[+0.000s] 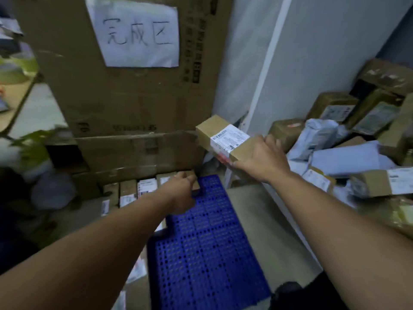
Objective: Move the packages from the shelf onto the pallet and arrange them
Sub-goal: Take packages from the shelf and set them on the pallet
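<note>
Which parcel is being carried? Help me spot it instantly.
Find the tall cardboard box bearing a handwritten sign. At its lower right, by the blue pallet, the right hand grips a small labelled parcel. It alone is held aloft.

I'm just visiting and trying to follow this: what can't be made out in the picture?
1. Head view: the print on the label of the box in the right hand is too small and blurred.
2. Head view: the back of the left hand hides its fingers, so any grip on the package under it is unclear.
3. Head view: the left forearm covers part of the blue pallet; the bottom edge cuts its near end.
</note>
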